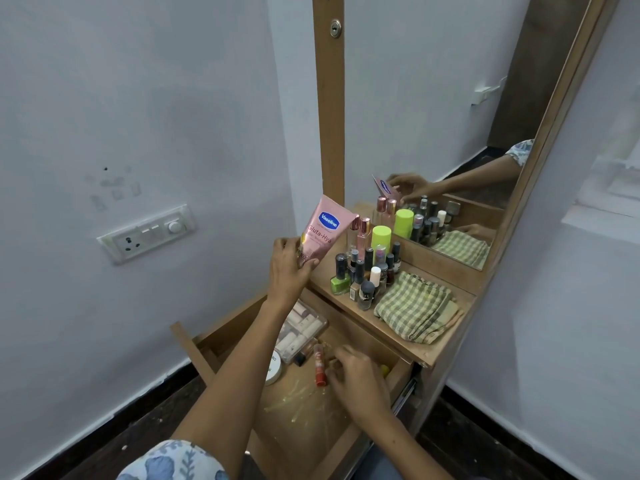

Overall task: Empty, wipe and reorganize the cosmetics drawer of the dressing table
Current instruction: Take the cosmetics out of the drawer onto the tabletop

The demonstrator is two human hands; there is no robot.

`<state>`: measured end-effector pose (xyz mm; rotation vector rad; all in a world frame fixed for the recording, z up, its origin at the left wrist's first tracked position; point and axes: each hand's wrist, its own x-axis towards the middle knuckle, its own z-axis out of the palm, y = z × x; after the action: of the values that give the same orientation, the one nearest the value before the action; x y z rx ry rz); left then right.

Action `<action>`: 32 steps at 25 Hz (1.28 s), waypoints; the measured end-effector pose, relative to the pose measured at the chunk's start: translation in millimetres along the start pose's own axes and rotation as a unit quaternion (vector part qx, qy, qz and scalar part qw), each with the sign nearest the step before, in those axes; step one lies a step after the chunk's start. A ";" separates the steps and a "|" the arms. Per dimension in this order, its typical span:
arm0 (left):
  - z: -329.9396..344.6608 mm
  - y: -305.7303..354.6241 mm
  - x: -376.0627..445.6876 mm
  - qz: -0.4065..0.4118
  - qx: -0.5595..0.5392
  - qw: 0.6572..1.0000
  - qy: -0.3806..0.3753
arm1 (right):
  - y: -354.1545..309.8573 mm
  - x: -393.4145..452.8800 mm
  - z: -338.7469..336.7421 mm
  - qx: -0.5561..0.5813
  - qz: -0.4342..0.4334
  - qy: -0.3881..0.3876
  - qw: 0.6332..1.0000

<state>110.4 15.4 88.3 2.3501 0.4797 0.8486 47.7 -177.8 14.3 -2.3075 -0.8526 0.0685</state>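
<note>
Your left hand [289, 268] gripped pink tube [320, 227] by cap end over shelf's left edge: light, soft, squeezable. Right hand [356, 375], fingers curled in drawer [311, 420]; grip unclear.

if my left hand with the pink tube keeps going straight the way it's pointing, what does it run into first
Probably the cluster of bottles on the dressing table top. The left hand grips the pink tube beside the top's left edge, nearest the two tall pink-capped bottles. Depth is unclear, so it may pass in front of them.
</note>
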 end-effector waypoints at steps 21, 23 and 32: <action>34.9 17.6 25.1 -0.066 -0.215 0.974 0.042 | -2.9 -0.5 -1.2 -0.017 0.012 -0.003 1.000; 35.2 16.3 25.7 -0.060 -0.218 0.973 0.041 | -3.0 -0.4 -1.5 -0.014 0.013 -0.007 1.000; 32.9 15.0 13.6 -0.068 -0.225 0.971 0.043 | -3.7 -1.4 -3.2 -0.017 0.013 -0.012 1.000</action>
<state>144.3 -2.4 83.5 1.8515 0.4241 0.8904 45.3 -178.5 18.7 -2.3545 -0.8412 0.0941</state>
